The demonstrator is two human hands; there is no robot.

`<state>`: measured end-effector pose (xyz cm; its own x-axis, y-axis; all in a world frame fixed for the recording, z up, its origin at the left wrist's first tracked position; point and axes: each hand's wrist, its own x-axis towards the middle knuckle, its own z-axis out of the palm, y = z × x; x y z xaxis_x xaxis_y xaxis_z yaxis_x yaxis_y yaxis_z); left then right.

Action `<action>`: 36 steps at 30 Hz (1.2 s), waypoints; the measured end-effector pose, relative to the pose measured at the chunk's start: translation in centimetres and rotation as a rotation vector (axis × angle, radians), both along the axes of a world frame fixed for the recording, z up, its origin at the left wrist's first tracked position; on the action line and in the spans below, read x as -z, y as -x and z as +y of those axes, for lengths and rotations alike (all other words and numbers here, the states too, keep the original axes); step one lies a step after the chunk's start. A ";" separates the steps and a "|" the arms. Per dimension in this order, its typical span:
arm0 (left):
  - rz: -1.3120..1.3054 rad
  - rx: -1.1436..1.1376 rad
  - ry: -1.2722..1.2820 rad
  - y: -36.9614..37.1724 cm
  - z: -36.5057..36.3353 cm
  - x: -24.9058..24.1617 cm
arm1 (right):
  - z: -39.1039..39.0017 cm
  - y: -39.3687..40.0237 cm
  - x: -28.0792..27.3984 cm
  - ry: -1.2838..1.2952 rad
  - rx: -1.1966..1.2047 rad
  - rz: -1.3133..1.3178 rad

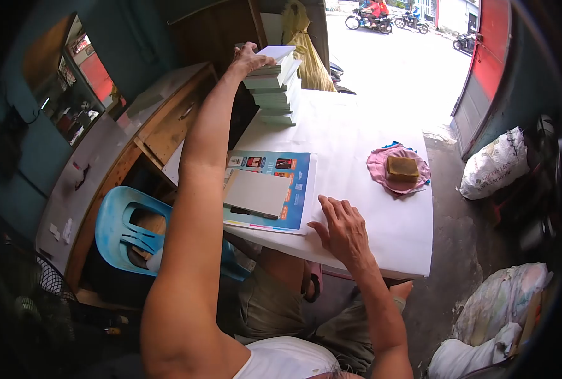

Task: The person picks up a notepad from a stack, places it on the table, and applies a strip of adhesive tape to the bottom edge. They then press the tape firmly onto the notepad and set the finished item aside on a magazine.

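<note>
My left hand [250, 61] reaches far across to a tall stack of paper pads [274, 88] at the table's far left corner. Its fingers are spread and rest at the top left edge of the stack; their undersides are hidden. On the near part of the table lies a blue printed sheet [301, 189] with pictures on it. A pale grey, flat pad or book [257, 192] lies on that sheet. My right hand [343, 226] hovers over or rests on the white tabletop just right of the sheet, fingers stretched out and holding nothing.
On the white table [369, 132], a brownish-yellow block [402, 169] sits on a pink cloth [382, 165]. A blue plastic chair [113, 221] stands left. White sacks [498, 164] lie right of the table, by the red door [483, 69]. Motorbikes [369, 22] show outside.
</note>
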<state>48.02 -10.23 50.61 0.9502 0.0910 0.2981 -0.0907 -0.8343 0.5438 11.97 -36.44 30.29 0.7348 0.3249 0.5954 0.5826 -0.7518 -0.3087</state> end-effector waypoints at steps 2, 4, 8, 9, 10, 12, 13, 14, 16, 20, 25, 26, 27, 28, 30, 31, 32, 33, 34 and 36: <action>-0.007 0.027 0.058 -0.1 1.6 0.9 | 0.0 -0.1 0.0 -0.010 -0.001 0.010; -0.034 0.126 0.089 0.9 3.6 1.7 | -0.1 -0.1 0.3 -0.024 0.000 0.010; -0.043 0.303 0.264 8.4 4.1 2.2 | -0.1 -0.1 0.5 -0.082 0.030 -0.017; -0.037 0.335 0.343 12.0 3.4 2.0 | -0.2 0.0 0.4 -0.104 0.047 -0.020; -0.032 0.391 0.382 14.8 2.7 2.5 | -0.4 0.1 0.3 -0.184 0.049 -0.039; 0.006 0.512 0.475 19.8 1.0 4.7 | -1.2 0.4 0.1 -0.336 0.076 -0.060; 0.046 0.619 0.492 22.1 0.0 6.6 | -1.6 1.1 -0.5 -0.508 0.094 -0.064; 0.091 0.725 0.515 24.4 -1.3 8.6 | -2.2 1.7 -0.2 -0.678 0.126 -0.087; 0.056 0.905 0.154 28.6 -4.3 12.2 | -4.2 3.9 0.4 -0.769 0.307 -0.120; -0.009 1.134 -0.302 34.4 -9.0 16.7 | -8.3 9.5 1.4 -0.739 0.506 0.016; 0.014 1.106 -0.382 34.5 -10.6 16.3 | -11.4 14.0 2.1 -0.571 0.513 0.026; 0.030 1.139 -0.302 34.4 -11.3 16.7 | -11.5 14.3 2.1 -0.553 0.501 0.012; 0.044 1.169 -0.223 34.3 -12.0 17.0 | -11.5 14.6 2.1 -0.536 0.490 -0.004; 0.060 1.167 -0.230 34.2 -12.6 16.9 | -11.5 14.7 2.1 -0.520 0.478 -0.022; 0.095 1.168 -0.244 34.0 -13.8 16.8 | -11.2 14.7 1.8 -0.535 0.452 -0.023; 0.063 1.189 -0.186 33.9 -14.2 17.0 | -10.9 14.7 1.7 -0.543 0.443 -0.024; 0.075 1.227 -0.133 33.5 -14.7 17.3 | -10.7 14.7 1.7 -0.543 0.425 -0.042; 0.084 1.264 -0.076 32.9 -15.2 17.7 | -10.4 14.4 1.6 -0.541 0.406 -0.063; 0.089 1.299 -0.018 32.3 -15.8 18.0 | -10.2 14.2 1.4 -0.535 0.384 -0.086; 0.104 1.342 0.062 31.0 -16.8 18.8 | -9.8 13.9 0.9 -0.505 0.380 -0.116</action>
<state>17.03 -27.03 31.82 0.3334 -0.9092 0.2493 -0.7681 -0.1086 0.6311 -1.97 -46.26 29.37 0.6648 -0.2867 0.6898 0.3552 -0.6911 -0.6295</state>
